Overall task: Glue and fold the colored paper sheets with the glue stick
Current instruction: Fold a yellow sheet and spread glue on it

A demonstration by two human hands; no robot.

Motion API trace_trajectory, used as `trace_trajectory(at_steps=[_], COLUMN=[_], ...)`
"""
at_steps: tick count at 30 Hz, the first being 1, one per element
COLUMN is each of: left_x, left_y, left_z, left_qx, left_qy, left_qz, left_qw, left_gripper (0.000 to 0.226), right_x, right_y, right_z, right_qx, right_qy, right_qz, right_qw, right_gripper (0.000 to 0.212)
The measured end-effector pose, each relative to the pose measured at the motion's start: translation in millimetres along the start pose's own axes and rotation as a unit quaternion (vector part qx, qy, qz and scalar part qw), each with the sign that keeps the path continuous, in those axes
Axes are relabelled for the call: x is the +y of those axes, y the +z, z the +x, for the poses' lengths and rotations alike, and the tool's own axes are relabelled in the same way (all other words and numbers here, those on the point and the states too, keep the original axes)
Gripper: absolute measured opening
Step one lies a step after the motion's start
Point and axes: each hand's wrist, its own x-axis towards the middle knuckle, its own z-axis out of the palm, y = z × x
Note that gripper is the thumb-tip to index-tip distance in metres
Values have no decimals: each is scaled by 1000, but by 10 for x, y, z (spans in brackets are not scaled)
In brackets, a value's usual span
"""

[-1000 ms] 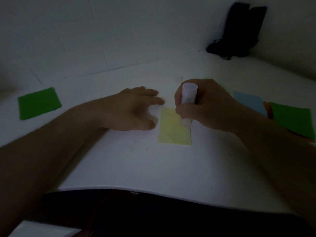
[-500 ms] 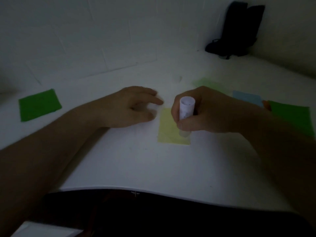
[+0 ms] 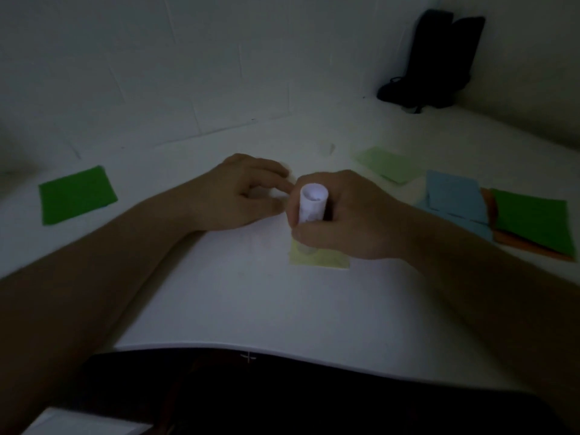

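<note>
One yellow sheet (image 3: 318,259) mid-gluing: right hand (image 3: 348,218) grips glue stick (image 3: 312,205), left hand (image 3: 241,193) loosely curled, empty; other sheets wait unglued.

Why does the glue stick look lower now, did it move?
Yes. The glue stick in the right hand slid toward the person, down the yellow paper, and now stands near its near edge.

matt yellow paper (image 3: 320,258), smooth white table (image 3: 251,302)
</note>
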Motion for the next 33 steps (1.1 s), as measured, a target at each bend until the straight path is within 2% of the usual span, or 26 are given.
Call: trace_trajectory(at_steps=[2,6,9,12,14,17,20,27,30,33], left_x=[-2,73,88,21,18,73,87,114,127,104], left_y=[-4,-19,-18,5,4,-13,-21,-27,-32,-31], left_z=[5,6,5,8,1,-7,8,-7,-2,0], left_qx=[-2,11,18,14,18,21,12,13,16,12], left_qy=[-2,33,42,17,19,36,29,27,38,33], left_qz=[-5,-19,-21,-9,-11,-17,-6,-21,-19,-6], left_qw=[1000,999,999,1000,1000,999,999,999,999,999], left_gripper=[35,17,22,31,30,19,22,19,20,21], right_x=[-9,-8,47,66,22,-56,-64,-8,-3,-49], right_y=[33,69,61,28,29,71,108,77,86,111], right_z=[9,46,69,67,64,56,46,75,67,39], right_qx=[2,24,62,83,94,59,19,57,62,32], right_qy=[1,0,14,34,46,35,50,37,37,53], right_qz=[-13,-34,-53,-59,-16,35,23,-61,-42,0], right_qw=[1000,999,997,994,994,997,998,996,996,998], right_gripper=[13,14,17,18,13,10,12,17,18,15])
